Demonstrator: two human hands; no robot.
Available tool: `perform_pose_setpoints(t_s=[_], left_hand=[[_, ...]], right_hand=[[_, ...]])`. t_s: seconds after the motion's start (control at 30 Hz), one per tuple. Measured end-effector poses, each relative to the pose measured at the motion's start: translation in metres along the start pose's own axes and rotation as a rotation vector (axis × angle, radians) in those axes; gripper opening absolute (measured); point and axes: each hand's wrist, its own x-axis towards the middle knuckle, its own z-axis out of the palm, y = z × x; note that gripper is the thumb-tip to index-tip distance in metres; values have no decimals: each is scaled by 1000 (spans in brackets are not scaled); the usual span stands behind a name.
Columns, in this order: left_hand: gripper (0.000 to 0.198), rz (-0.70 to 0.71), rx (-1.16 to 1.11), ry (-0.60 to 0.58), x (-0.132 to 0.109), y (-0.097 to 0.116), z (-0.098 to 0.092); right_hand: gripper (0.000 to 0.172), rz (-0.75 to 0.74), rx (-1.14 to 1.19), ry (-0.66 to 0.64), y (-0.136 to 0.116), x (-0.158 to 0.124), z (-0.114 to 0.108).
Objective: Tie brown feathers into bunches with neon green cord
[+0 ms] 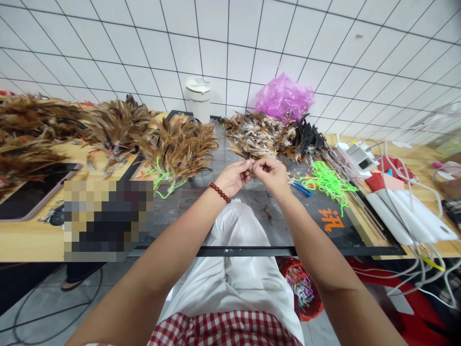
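My left hand [234, 177], with a red bead bracelet [219, 192] at the wrist, and my right hand [272, 174] meet above a black cutting mat [334, 230]. Both are closed in a pinch, fingertips almost touching, on something small and thin that I cannot make out. Just behind them lies a pile of mottled brown and white feathers [254, 137]. A bundle of brown feathers [178, 146] tied with green cord lies to the left of my left hand.
More brown feather bundles [39, 129] cover the wooden table's left side, beside a tablet [34, 192]. Green cords [326, 181], blue scissors [301, 188], black feathers [308, 137], a pink plastic bag [284, 98], a white cup [199, 98] and white cables [414, 192] are around. A red bin [302, 288] stands under the table.
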Motion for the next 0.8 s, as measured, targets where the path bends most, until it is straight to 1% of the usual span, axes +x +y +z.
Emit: perform_pose_setpoints(t_s=[0.1, 0.3, 0.43, 0.5, 0.6, 0.67, 0.73, 0.77, 0.8], left_hand=[[11, 5, -5, 19, 1, -2, -1], [7, 13, 13, 3, 2, -4, -3], [8, 6, 15, -6, 1, -4, -1], [9, 7, 11, -6, 0, -4, 0], [10, 9, -7, 5, 0, -3, 0], [7, 11, -25, 12, -1, -1, 0], [5, 9, -32, 9, -1, 1, 0], [5, 2, -28, 0, -2, 1, 0], [5, -18, -20, -17, -2, 2, 0]], right_hand=[[11, -22, -44, 22, -1, -1, 0], [14, -59, -154, -22, 2, -2, 2], [16, -74, -184, 18, 1, -3, 3], [16, -107, -207, 32, -1, -4, 2], [15, -194, -236, -8, -5, -6, 0], [15, -210, -219, -15, -7, -5, -2], [15, -131, -144, 28, -7, -3, -4], [17, -50, -71, 27, -6, -1, -5], [19, 50, 23, -18, -6, 0, -7]])
